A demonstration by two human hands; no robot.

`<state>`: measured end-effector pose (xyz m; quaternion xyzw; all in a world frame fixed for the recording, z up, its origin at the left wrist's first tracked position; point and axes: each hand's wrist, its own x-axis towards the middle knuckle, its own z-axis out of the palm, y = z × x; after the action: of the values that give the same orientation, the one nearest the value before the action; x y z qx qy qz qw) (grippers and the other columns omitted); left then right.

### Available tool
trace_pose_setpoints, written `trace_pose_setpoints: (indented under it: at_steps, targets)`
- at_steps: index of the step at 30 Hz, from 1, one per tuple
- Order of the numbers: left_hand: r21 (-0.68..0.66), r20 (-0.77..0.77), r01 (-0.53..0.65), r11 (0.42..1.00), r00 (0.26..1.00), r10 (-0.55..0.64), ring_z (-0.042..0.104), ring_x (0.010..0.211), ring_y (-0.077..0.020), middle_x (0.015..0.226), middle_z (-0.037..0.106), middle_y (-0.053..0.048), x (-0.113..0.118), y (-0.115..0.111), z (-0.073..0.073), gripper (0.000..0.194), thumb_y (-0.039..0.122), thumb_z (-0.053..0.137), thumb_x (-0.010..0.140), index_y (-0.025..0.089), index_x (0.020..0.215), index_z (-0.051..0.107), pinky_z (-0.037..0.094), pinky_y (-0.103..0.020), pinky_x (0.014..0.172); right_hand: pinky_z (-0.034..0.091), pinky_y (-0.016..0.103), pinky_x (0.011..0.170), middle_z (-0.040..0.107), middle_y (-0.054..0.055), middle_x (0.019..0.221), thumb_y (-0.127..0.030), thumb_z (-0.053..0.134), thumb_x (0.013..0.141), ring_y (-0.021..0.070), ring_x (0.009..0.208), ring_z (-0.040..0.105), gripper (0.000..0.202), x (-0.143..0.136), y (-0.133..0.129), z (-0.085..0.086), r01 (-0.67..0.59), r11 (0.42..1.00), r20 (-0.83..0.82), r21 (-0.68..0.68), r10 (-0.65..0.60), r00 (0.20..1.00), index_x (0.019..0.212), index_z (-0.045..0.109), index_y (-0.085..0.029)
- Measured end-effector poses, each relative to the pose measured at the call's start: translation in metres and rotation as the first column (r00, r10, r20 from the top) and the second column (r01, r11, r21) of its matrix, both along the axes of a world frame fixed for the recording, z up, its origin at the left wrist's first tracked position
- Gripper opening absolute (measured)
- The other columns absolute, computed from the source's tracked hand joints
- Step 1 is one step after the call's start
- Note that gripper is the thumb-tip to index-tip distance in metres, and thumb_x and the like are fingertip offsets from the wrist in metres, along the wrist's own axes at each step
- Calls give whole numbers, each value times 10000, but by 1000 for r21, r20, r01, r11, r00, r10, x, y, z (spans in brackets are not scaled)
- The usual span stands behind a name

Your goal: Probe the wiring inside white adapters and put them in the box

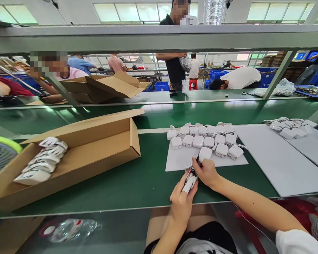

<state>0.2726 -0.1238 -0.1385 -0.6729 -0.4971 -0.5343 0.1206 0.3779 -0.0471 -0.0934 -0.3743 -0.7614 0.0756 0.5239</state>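
Observation:
My left hand [182, 197] is closed around an open white plastic casing [190, 184], with thin wires and a bit of circuit board showing inside. Just above it, the thumb and fingers of my right hand [207, 172] are closed at the casing's far end, by a small dark part. What they pinch is hidden. A white square unit [205, 153] shows right behind the right fingers; whether they touch it I cannot tell. Rows of similar white units [198, 141] with coiled cables lie beyond on a white board [176, 164].
A long cardboard box [95, 165] at left holds several white units [43, 160]. More units [291, 128] lie at the far right, near a white sheet [286, 158]. A metal crossbeam [137, 40] spans above the green bench [153, 183]. Several co-workers are beyond. A plastic bottle [71, 230] lies below.

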Motion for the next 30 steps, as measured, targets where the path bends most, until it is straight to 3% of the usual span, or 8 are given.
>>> trace_pose_setpoints:
  at_steps: [11,17,20,24,26,27,29,30]
  targets:
    - [-41,32,25,999,999,-24,654,930,-210,1067,660,-101,0,0,0,364,135,621,784,171,1142,560,573,-322,766,214,262,415,316,-49,429,-353,336,957,88,375,306,419,7,1,1,7,999,-6,46,-7,1000,564,348,-210]
    - [-165,107,-60,984,991,78,679,721,-214,845,694,-105,-1,-1,-8,358,303,636,789,142,1090,530,552,-302,596,238,239,405,366,-49,436,-350,409,932,77,371,326,395,3,-1,-2,-53,999,13,3,53,998,569,388,-195]
    - [-289,182,23,957,983,31,678,768,-206,878,691,-90,-4,-1,-3,377,293,633,788,163,1122,516,555,-302,655,238,243,407,341,-53,423,-373,426,918,80,372,322,412,12,1,0,7,1000,-89,6,-7,996,549,368,-199]
    - [-466,333,251,848,938,-95,655,895,-183,1037,659,-71,-18,-2,14,403,215,617,781,219,1171,517,546,-292,768,275,234,410,363,-49,454,-380,394,933,92,404,352,383,31,9,5,115,992,-287,-60,-127,949,596,381,-200]
    - [-499,354,308,810,926,-133,636,946,-186,1108,631,-79,-27,-3,22,443,187,613,771,224,1201,512,539,-296,799,275,226,383,354,-56,456,-450,445,899,92,394,344,394,36,13,12,49,982,-415,-181,-121,902,598,382,-203]
    - [-514,356,315,797,925,-136,629,960,-190,1127,621,-84,-30,-3,24,462,181,615,767,222,1214,507,536,-300,805,273,222,370,347,-59,454,-493,506,854,90,389,337,412,36,14,19,-42,964,-501,-264,-100,860,587,380,-205]
    - [-552,339,295,780,934,-114,622,965,-196,1129,615,-85,-35,-6,28,479,184,615,769,221,1231,497,532,-309,812,295,218,368,351,-60,454,-545,626,736,90,395,345,453,34,9,38,-334,846,-681,-416,-46,731,560,384,-205]
    - [-570,319,277,773,942,-102,619,966,-194,1127,613,-80,-36,-8,28,475,187,608,777,227,1236,492,527,-313,819,335,222,394,382,-52,469,-534,662,702,96,417,374,441,32,3,50,-500,736,-744,-457,-9,668,565,408,-201]
